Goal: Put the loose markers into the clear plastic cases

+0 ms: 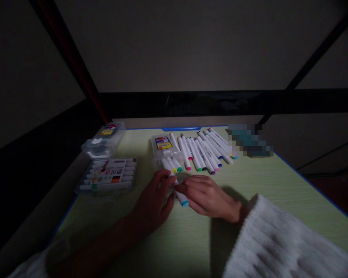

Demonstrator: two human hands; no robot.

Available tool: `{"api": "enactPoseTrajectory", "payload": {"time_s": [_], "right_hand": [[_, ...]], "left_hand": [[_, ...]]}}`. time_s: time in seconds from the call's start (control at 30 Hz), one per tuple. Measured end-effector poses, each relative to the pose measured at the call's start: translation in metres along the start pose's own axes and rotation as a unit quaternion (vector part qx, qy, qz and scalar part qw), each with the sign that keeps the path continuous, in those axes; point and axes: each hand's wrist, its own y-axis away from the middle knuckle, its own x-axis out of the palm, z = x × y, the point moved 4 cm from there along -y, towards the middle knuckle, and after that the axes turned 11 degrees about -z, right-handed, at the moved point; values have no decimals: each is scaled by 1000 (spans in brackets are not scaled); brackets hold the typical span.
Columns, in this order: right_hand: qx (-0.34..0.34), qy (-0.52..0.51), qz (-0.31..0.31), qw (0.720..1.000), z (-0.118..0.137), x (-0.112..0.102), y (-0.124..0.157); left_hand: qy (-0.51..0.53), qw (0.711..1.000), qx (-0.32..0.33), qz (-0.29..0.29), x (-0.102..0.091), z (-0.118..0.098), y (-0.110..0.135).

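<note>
A white marker (181,197) with a light blue end slants between my two hands, low over the table front. My left hand (155,197) has its fingers curled at the marker's far end. From the other side my right hand (207,195) closes its fingers on the marker's middle; the fingertips are partly hidden. Just beyond my hands, a clear plastic case (159,138) with a yellow and blue label holds a few white markers with yellow and green ends. My left hand hides part of the case's near edge.
Several loose white markers (204,152) lie in a row right of the case. On the left are another clear case (111,135) and a filled marker box (110,173). A blurred-out teal object (249,139) lies at the right. The pale green table (278,189) has blue edging.
</note>
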Motion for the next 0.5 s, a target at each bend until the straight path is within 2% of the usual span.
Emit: {"api": "enactPoseTrajectory", "payload": {"time_s": [0.5], "right_hand": [[7,-22,11,1000,0,0,2]], "left_hand": [[-8,1000,2,-3,-1,1,1]]}}
